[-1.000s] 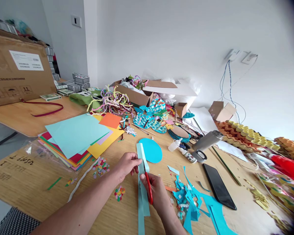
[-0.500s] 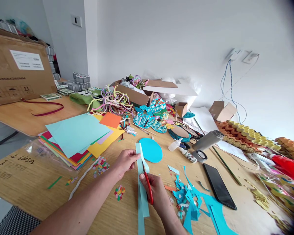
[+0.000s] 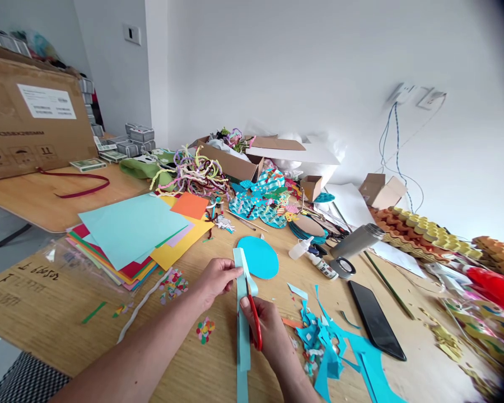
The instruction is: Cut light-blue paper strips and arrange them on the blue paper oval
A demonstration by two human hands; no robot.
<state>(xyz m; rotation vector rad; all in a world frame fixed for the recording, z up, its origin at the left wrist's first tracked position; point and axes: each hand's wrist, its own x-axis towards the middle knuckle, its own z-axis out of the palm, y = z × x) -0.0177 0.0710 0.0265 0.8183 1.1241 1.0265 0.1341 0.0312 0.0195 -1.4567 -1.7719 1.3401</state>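
Between the thumb and fingers of my left hand (image 3: 222, 279) is the upper part of a long pale blue paper strip (image 3: 242, 336). My right hand (image 3: 265, 322) is closed round the red handles of a pair of scissors (image 3: 256, 323), whose blades point away from me and lie at the strip. A narrow piece curls off to the right of the blades. Just beyond the strip's top end lies a bright blue paper oval (image 3: 258, 257). Small coloured paper dots (image 3: 205, 330) sit left of the strip.
Stacked coloured sheets (image 3: 130, 229) lie at the left. On the right are blue paper scraps (image 3: 330, 347), a black phone (image 3: 377, 319), a glue bottle (image 3: 301, 248) and a metal flask (image 3: 357, 240). Behind are pipe cleaners (image 3: 193, 173) and an open cardboard box (image 3: 231, 162).
The strip and both hands have shifted very slightly. The lower end of the cut piece has swung a little to the left, closer to the long strip.
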